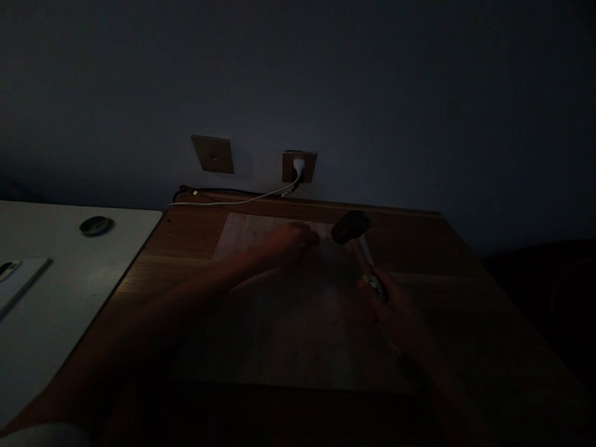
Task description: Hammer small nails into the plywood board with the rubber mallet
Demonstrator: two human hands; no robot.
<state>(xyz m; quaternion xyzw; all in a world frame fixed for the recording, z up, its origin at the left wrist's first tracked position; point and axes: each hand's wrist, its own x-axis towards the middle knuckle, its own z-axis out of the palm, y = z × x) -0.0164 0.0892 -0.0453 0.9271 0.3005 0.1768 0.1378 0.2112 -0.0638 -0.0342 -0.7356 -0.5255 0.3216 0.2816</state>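
Note:
The scene is very dark. My right hand (395, 316) is closed round the handle of a hammer (351, 226), whose dark head hovers above the far part of a pale board (288, 323) lying on a wooden table (456, 279). My left hand (291, 241) rests on the far part of the board, just left of the hammer head, fingers pinched together on something too small to make out.
A white desk (69, 292) adjoins on the left, with a round cable grommet (96, 226) and a flat device at its left edge. Two wall plates sit behind the table; a white plug (298, 166) and cable run from the right one.

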